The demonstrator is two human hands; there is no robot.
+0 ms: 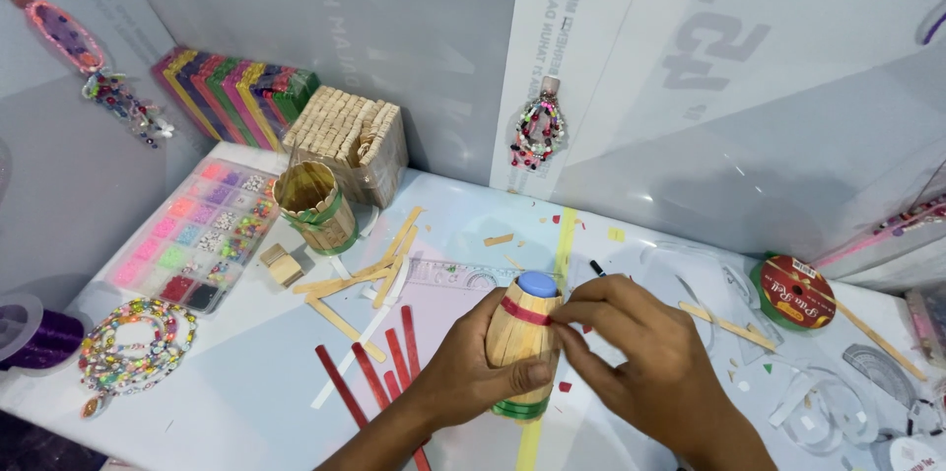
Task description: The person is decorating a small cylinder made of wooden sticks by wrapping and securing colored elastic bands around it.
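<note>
Stick-clad bottle (520,345), light and likely fragile: I am gripping its middle in my left hand (471,368) while my right fingers (576,318) are pinching its red band (523,312).

A white table (246,402) carries loose wooden sticks (360,284), red sticks (379,363), a bead tray (192,235) and a ribbon spool (796,292).
</note>
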